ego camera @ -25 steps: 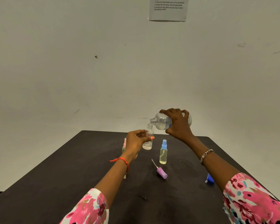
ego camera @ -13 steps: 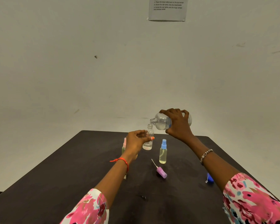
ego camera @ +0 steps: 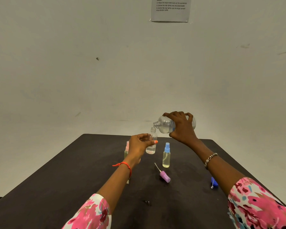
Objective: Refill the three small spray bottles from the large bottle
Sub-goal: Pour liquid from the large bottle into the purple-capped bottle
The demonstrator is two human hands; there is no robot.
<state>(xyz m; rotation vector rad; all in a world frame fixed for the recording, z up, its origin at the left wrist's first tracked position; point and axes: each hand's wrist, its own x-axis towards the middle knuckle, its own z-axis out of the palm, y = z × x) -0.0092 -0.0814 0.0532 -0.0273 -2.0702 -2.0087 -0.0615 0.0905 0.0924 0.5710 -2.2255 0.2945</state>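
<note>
My right hand (ego camera: 182, 126) grips the large clear bottle (ego camera: 166, 125), tipped on its side with its open neck over the mouth of a small uncapped spray bottle (ego camera: 151, 146). My left hand (ego camera: 139, 144) holds that small bottle upright above the dark table (ego camera: 56, 187); clear liquid fills its lower part. A blue-capped spray bottle (ego camera: 166, 155) with yellowish liquid stands to the right. A pink-capped spray bottle (ego camera: 126, 149) stands behind my left hand, mostly hidden. A purple spray cap (ego camera: 164, 175) with its tube lies on the table.
A blue cap (ego camera: 214, 182) lies on the table beside my right forearm. A small dark object (ego camera: 147, 202) sits near the front. A printed sheet (ego camera: 170, 9) hangs on the pale wall behind the table.
Hardly anything differs; both hands stay in the same pouring pose, with the large bottle still tipped over the small one.
</note>
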